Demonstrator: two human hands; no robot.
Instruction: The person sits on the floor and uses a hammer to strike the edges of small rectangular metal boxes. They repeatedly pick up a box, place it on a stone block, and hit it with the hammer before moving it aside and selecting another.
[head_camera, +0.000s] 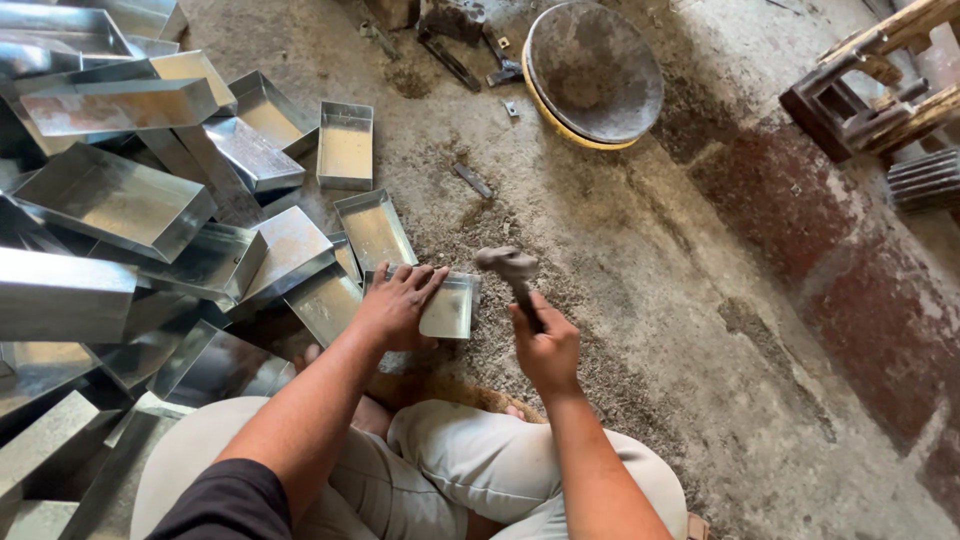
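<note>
Left hand (398, 300) flat, fingers spread, pressing shiny sheet-metal tray (450, 308); right hand (545, 345) fisted around hammer (512, 272) just beside tray.

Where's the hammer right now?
In the head view, the hammer is just right of centre, gripped in the right hand, its head raised beside the small metal tray that the left hand presses down.

Bare forearms, a dark short sleeve (225, 500) on the left arm, and light beige trousers (450, 470).
</note>
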